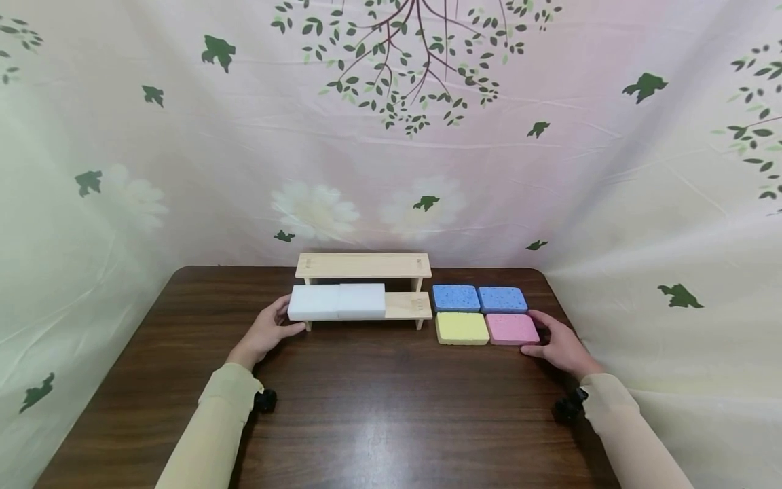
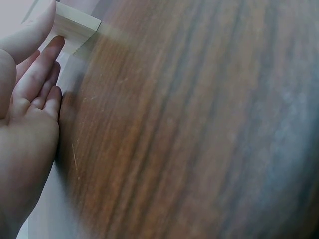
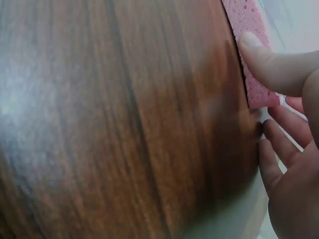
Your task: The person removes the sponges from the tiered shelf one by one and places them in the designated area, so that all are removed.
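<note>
Two white sponge-like blocks point(image 1: 336, 301) lie end to end on the lower step of a pale wooden two-step rack point(image 1: 363, 265). At their left end rests my left hand point(image 1: 267, 331), its thumb by the front corner and fingers along the side. The left wrist view shows these fingers fairly straight beside the plank end point(image 2: 75, 27). On the right, my right hand point(image 1: 562, 345) touches a pink sponge point(image 1: 513, 329). Its thumb point(image 3: 264, 59) lies against the sponge's front face, and its loosely extended fingers reach the right end. Their far contact is partly hidden.
A yellow sponge point(image 1: 462, 329) lies left of the pink one, with two blue sponges point(image 1: 455, 299) point(image 1: 502, 299) behind them. All stand right of the rack on a dark wooden table point(image 1: 366, 407). A patterned cloth point(image 1: 342, 156) hangs behind and at both sides.
</note>
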Demonstrator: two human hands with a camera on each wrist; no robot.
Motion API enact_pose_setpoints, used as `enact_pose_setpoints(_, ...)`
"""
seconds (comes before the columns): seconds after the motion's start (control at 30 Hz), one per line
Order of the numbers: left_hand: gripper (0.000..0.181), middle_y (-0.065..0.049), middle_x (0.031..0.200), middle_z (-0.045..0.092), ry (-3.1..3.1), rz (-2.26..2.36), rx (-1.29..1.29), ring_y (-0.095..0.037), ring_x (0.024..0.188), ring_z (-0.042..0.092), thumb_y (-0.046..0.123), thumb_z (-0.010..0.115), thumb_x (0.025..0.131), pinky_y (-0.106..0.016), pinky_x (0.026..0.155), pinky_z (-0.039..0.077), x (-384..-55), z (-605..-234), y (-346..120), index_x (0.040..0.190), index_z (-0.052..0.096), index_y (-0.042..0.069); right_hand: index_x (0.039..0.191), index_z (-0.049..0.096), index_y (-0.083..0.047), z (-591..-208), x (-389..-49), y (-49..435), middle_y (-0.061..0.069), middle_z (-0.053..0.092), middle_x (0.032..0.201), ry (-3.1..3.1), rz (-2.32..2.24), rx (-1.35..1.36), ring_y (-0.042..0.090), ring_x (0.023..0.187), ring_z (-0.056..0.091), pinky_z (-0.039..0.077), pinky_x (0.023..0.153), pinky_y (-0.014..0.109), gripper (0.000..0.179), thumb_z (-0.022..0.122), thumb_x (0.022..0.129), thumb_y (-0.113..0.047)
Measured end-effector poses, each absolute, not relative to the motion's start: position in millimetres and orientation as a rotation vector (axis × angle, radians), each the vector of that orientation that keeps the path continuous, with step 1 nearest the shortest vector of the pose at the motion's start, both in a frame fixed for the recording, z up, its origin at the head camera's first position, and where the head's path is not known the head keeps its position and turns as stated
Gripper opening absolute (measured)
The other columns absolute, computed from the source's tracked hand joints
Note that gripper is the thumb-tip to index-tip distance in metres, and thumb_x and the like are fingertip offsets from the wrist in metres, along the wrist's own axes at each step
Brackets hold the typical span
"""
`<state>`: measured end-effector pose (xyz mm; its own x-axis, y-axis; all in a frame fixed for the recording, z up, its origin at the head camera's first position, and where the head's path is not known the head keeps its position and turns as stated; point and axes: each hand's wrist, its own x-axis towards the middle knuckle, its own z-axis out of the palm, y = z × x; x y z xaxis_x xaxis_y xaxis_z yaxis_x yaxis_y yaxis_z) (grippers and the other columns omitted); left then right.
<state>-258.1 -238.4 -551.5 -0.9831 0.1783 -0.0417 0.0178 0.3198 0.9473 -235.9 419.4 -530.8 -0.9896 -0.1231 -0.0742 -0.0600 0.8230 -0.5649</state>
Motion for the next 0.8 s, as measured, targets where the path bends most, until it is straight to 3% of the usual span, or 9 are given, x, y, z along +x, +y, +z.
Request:
enact_pose_setpoints(0.2, 0.085, -0.024, 0.161, 0.044, 2.404, 1.773, 0.169, -0.043, 0.152, 0.035, 0.009, 0.079, 0.096, -0.062, 0.124, 0.025, -258.3, -550.5, -237.1, 0.164, 0.030, 0.004, 0.158, 0.035, 0.005, -522.4, -232.6, 417.3, 0.033, 0.046, 0.153, 2.948, -0.919, -0.163, 0.051, 0.132, 0.051, 0.043, 0.108, 0.069, 0.103, 0.092, 0.083, -0.036)
enact_pose_setpoints(0.43, 0.083, -0.024, 0.160, 0.046, 2.413, 1.764, 0.180, -0.045, 0.151, 0.037, 0.008, 0.078, 0.096, -0.063, 0.123, 0.026, -254.9, -547.2, -235.7, 0.164, 0.030, 0.003, 0.158, 0.037, 0.005, -506.4, -226.3, 404.7, 0.032, 0.046, 0.153, 3.018, -0.982, -0.186, 0.052, 0.131, 0.053, 0.046, 0.106, 0.068, 0.099, 0.088, 0.087, -0.041)
enact_pose_setpoints(0.63, 0.080, -0.028, 0.159, 0.044, 2.376, 1.778, 0.177, -0.048, 0.150, 0.035, 0.002, 0.075, 0.096, -0.064, 0.122, 0.026, -241.2, -517.9, -228.3, 0.162, 0.031, -0.003, 0.160, 0.039, -0.004, -491.1, -229.2, 378.1, 0.027, 0.044, 0.159, 3.038, -1.047, -0.197, 0.050, 0.138, 0.048, 0.045, 0.108, 0.067, 0.088, 0.083, 0.092, -0.040)
enact_pose_setpoints(0.8, 0.079, -0.028, 0.160, 0.044, 2.374, 1.776, 0.169, -0.048, 0.151, 0.034, 0.002, 0.075, 0.096, -0.064, 0.123, 0.024, -240.2, -516.0, -227.6, 0.162, 0.031, -0.003, 0.160, 0.041, -0.014, -482.7, -234.3, 352.8, 0.020, 0.043, 0.162, 2.991, -1.121, -0.237, 0.046, 0.146, 0.040, 0.039, 0.111, 0.071, 0.084, 0.081, 0.093, -0.044)
